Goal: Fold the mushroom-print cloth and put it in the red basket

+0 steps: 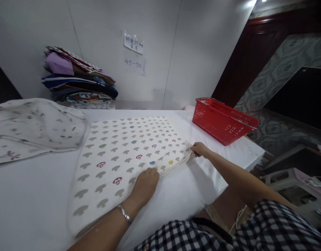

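Gingham garment (275,228), bottom | left hand (146,184) rests on mushroom-print cloth (124,150), probably anchoring, grip unclear | right hand (200,150) pinches its corner, centre-right

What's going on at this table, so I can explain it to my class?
A person is handling a mushroom-print cloth spread flat, in layers, on the white table. The right hand pinches a corner, while the left hand rests on the near edge. Another patterned cloth lies loosely to the left, a pile of fabric sits by the wall, and a red basket stands to the right.
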The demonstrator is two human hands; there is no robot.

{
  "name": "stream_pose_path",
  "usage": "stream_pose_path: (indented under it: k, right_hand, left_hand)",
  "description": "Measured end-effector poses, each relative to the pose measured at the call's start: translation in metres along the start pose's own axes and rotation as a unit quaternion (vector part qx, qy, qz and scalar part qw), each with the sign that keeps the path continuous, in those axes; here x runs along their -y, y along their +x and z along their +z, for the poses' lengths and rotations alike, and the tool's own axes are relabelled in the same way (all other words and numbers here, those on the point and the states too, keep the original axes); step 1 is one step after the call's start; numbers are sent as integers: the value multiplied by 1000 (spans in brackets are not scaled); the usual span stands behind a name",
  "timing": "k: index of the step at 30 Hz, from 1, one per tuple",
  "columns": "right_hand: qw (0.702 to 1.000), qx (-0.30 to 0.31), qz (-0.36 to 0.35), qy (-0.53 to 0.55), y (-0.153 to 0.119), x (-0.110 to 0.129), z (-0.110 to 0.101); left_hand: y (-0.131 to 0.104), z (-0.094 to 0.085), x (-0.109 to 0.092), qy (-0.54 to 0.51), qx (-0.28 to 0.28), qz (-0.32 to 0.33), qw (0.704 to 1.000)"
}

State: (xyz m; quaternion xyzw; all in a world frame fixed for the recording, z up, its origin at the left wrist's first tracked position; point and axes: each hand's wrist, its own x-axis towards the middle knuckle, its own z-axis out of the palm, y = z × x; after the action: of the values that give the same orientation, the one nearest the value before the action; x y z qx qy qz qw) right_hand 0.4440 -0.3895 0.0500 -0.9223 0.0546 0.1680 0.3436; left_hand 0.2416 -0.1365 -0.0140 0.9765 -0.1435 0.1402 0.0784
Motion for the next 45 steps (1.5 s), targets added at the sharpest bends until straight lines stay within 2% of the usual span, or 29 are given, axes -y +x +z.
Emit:
stream_pose_path:
  k: [6,13,21,27,33,39,45]
  right_hand:
    - [998,-22,-29,-49,-1,12,0]
    - [998,-5,-38,-41,-1,11,1]
    - [996,79,-40,32,-1,9,-3]
    - [994,112,6,-5,4,0,-5]
    - [995,87,17,-34,6,-6,-7]
    - [997,77,-1,-24,5,-4,-6]
    - [999,15,-17,-24,4,-10,-8]
  left_hand:
    - [1,-2,0,4,10,0,1000]
    - [2,-4,-1,2,25,-5,1000]
    - [1,-5,-1,-7,22,-7,1000]
    - [2,-3,-1,-7,19,-9,1000]
    - [2,-3,-1,-8,23,-12,1000]
    - [2,-3,-1,-1,21,-6,1000]
    - [0,-2,-1,-2,8,-2,1000]
